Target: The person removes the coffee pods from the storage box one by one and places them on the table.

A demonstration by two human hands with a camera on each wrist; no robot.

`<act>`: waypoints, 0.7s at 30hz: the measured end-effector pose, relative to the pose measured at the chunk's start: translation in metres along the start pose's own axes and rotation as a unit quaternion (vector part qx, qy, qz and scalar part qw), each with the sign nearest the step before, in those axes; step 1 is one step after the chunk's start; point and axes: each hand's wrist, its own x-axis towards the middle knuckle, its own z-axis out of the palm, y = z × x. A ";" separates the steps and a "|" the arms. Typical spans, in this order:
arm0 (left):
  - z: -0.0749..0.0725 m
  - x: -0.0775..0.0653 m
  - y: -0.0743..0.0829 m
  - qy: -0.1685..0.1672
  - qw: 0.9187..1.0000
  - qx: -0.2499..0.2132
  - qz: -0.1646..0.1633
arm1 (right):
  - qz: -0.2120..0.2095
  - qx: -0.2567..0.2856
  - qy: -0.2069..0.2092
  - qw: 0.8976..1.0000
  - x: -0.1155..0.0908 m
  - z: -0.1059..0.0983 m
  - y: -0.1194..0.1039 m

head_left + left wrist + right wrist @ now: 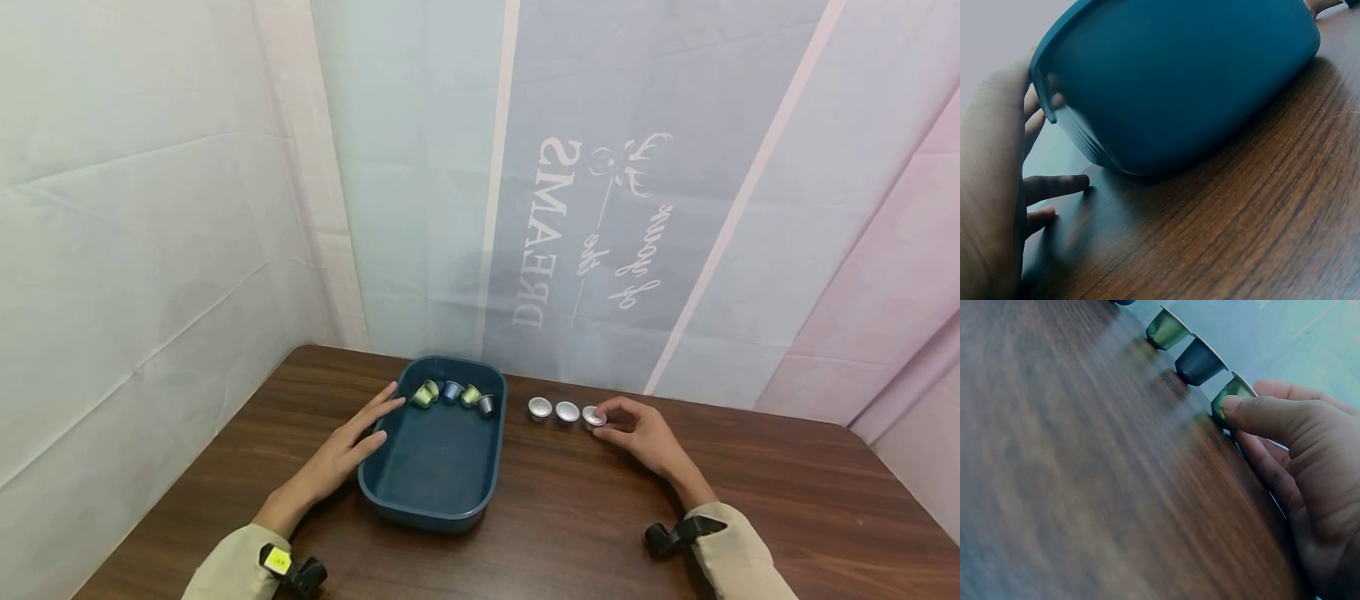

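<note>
My right hand (647, 435) pinches a green coffee capsule (1219, 411) between thumb and fingers, the rightmost of three in a row on the table. Beside it in the row stand a dark capsule (1200, 364) and another green capsule (1166, 329), their silver lids (539, 407) facing up. My left hand (341, 454) lies along the left side of a dark blue plastic bin (431, 515), its fingers extended at the rim. Several capsules, green, blue and dark grey, lie tipped at the far end inside the bin, among them a blue one (452, 392).
All of this is on a brown wood-grain table (570, 533). A pale cloth backdrop (420, 208) with printed lettering hangs right behind the table's far edge, close behind the capsule row. Another pale cloth (150, 250) hangs along the left side.
</note>
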 end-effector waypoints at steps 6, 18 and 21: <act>-0.001 0.001 0.001 -0.005 1.000 -0.005 -0.008 | -0.006 0.001 -0.001 1.000 0.000 0.000 0.000; 0.000 0.000 -0.001 0.001 1.000 -0.002 -0.002 | 0.008 0.018 -0.002 1.000 0.001 -0.001 0.003; -0.001 0.000 -0.001 0.003 1.000 -0.004 0.005 | 0.010 0.024 -0.009 1.000 0.001 -0.002 0.002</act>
